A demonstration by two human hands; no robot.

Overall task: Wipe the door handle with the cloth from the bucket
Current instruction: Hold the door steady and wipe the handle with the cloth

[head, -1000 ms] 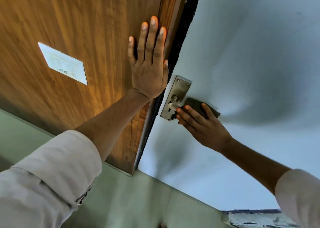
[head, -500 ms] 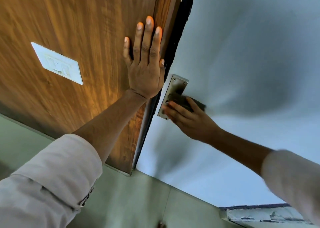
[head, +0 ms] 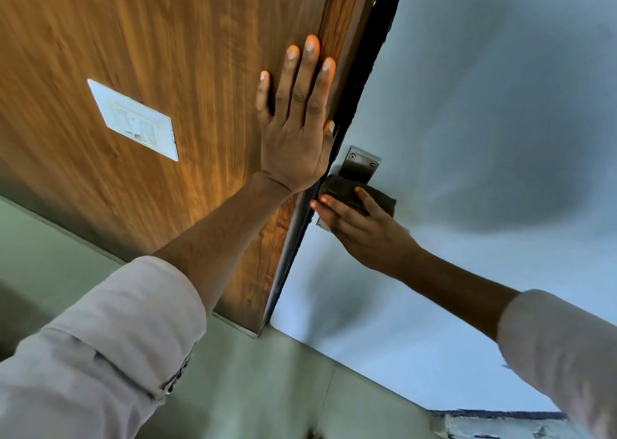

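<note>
We press our left hand flat, fingers spread, on the wooden panel; our right hand grips the dark cloth against the metal handle plate.

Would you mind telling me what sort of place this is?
Probably an indoor doorway in a home or office: a pale door with a metal handle plate, a wood-grain panel bearing a white switch plate.

Looks like we're indoors at a doorway, probably a home or office: a wood-grain wall panel with a white switch plate, a pale painted door with a metal handle plate, and a tiled floor.
</note>
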